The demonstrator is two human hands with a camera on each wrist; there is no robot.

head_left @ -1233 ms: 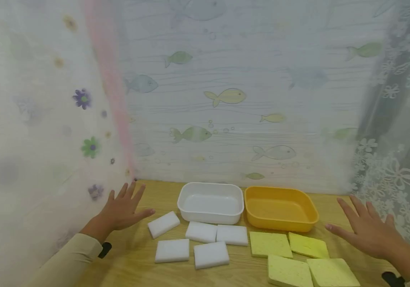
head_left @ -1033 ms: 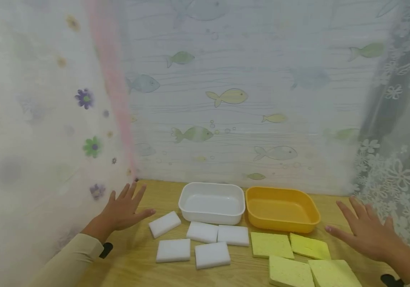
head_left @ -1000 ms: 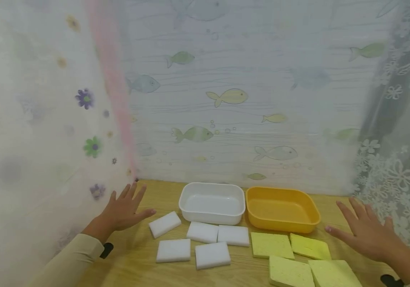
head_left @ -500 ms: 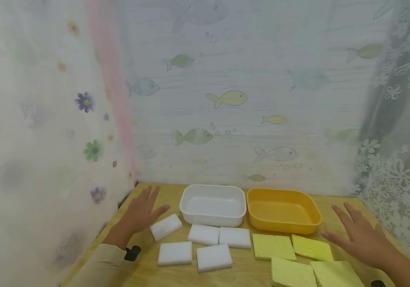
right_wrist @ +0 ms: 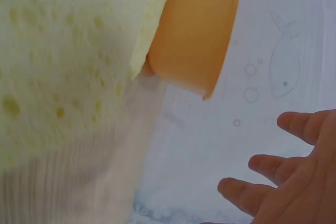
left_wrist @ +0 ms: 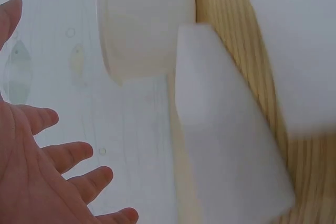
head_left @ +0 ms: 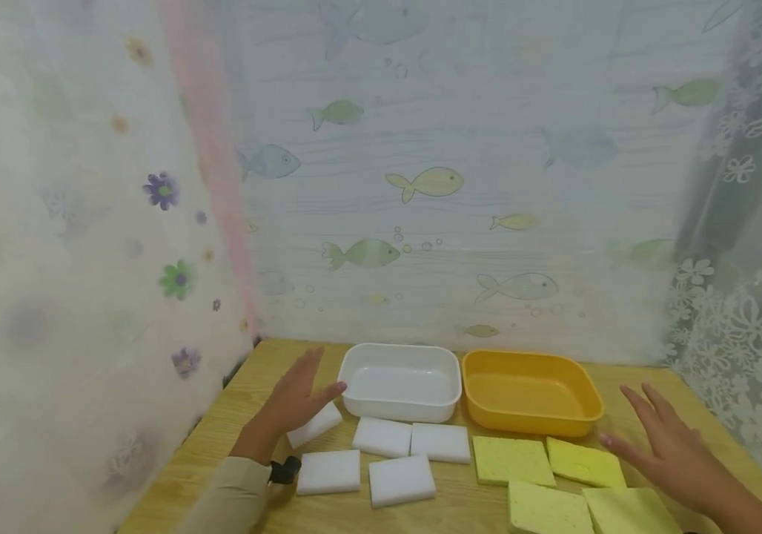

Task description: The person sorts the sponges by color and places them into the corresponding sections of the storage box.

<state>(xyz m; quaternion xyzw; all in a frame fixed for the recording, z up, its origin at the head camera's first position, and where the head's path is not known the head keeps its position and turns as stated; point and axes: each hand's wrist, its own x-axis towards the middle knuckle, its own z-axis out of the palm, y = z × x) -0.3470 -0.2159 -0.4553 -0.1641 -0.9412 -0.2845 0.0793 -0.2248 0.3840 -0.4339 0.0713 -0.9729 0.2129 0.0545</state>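
While the head view looks down on the wooden table (head_left: 468,515), both hands are open with straight fingers and hold nothing. The left hand (head_left: 294,400) is at nine o'clock of the white tray (head_left: 401,409); its thumb tip overlaps the rim in sight, and from here I cannot tell if it touches. The right hand (head_left: 674,460) is at almost four o'clock of the orange tray (head_left: 534,423), apart from it. The trays stand side by side, orange at three o'clock of white. Five white blocks (head_left: 402,480) lie flat from six to eight o'clock of the white tray; the slanted one is partly covered by the left hand. Four yellow sponges (head_left: 514,460), porous, lie from four to six o'clock of the orange tray. Compared with about one second ago, the left hand is closer to the white tray, while the right hand is only a little lower. Trays, blocks and sponges keep their arrangement.

In the left wrist view, spread fingers (left_wrist: 68,157) are at eight o'clock, white tray at twelve, a blurred block at five.

In the right wrist view, the open hand is at four o'clock, orange tray at one, a sponge at ten.
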